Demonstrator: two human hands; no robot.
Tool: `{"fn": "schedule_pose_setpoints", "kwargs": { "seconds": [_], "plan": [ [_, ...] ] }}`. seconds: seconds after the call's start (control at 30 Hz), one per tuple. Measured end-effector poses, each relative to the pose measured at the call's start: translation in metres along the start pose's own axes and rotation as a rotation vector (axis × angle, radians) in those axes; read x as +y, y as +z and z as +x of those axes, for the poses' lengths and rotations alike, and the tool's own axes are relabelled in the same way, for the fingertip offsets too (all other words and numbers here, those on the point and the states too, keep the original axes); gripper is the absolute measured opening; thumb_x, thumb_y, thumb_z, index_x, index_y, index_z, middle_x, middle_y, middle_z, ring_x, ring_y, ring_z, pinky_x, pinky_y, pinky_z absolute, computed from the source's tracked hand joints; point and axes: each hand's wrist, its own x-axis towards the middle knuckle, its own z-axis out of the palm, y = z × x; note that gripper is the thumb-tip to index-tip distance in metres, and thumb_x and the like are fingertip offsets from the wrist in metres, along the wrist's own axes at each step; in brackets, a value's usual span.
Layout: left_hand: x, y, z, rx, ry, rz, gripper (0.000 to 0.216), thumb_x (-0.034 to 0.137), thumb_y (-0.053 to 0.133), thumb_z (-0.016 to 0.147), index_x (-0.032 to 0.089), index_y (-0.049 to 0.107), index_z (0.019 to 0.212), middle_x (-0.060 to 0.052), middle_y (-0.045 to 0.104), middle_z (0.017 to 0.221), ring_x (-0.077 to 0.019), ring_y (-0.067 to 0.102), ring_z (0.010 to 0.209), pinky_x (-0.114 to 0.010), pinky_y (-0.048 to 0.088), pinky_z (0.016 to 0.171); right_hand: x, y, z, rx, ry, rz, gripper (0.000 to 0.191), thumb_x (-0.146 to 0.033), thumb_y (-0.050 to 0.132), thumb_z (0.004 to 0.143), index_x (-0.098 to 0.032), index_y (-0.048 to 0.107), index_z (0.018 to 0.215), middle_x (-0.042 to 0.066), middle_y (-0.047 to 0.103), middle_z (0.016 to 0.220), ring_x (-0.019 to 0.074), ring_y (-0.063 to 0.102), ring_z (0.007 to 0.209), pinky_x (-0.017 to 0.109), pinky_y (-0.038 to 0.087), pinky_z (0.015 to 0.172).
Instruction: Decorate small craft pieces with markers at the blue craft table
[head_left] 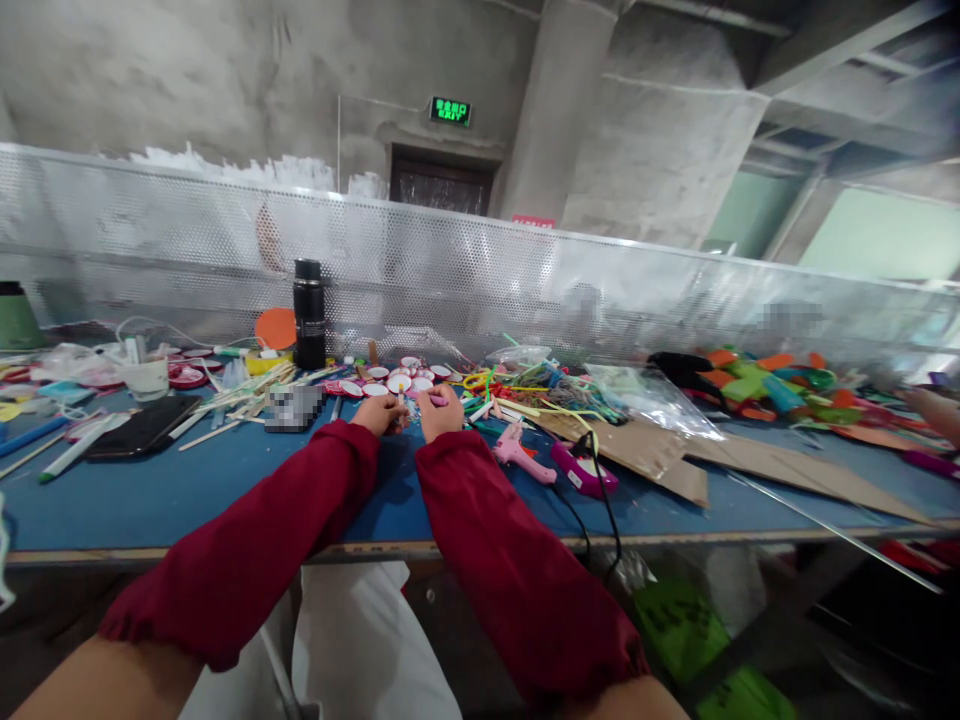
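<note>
Both my forearms wear dark red sleeve covers and reach over a blue worktable [187, 495]. My left hand [379, 413] and my right hand [440, 411] rest side by side near the table's middle, fingers curled. Between them they pinch a small thin piece with a pink end, too small to name. Just beyond them lie several round white-and-red discs [399, 381]. A pink glue gun [519, 452] lies right of my right hand.
A black flask [309, 314] stands behind the discs. Wooden sticks, a white cup [146, 378] and a black tablet [142, 427] are at the left. Coloured strips, cardboard sheets [780, 462], a magenta tool with a black cord [583, 468] and another person's hand [934, 412] are at the right.
</note>
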Motion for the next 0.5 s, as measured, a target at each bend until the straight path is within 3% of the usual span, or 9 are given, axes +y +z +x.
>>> {"fn": "schedule_pose_setpoints", "kwargs": {
  "seconds": [0.27, 0.5],
  "plan": [
    [0.0048, 0.0005, -0.0032, 0.005, -0.019, 0.009, 0.021, 0.031, 0.066, 0.076, 0.015, 0.055, 0.068, 0.0, 0.061, 0.054, -0.009, 0.051, 0.041, -0.02, 0.037, 0.041, 0.0016, 0.0007, 0.0003, 0.033, 0.016, -0.019, 0.013, -0.033, 0.054, 0.069, -0.022, 0.053, 0.062, -0.004, 0.057, 0.059, 0.0132, 0.05, 0.06, 0.024, 0.04, 0.061],
    [0.0032, 0.0007, -0.0019, -0.004, -0.011, 0.01, 0.024, 0.035, 0.069, 0.073, 0.015, 0.055, 0.068, -0.001, 0.064, 0.06, -0.0091, 0.053, 0.043, -0.02, 0.038, 0.042, 0.0031, 0.0011, 0.0007, -0.019, -0.032, -0.008, 0.016, -0.036, 0.054, 0.07, -0.021, 0.052, 0.062, -0.004, 0.056, 0.061, 0.0122, 0.049, 0.059, 0.023, 0.039, 0.061]
  ]
}}
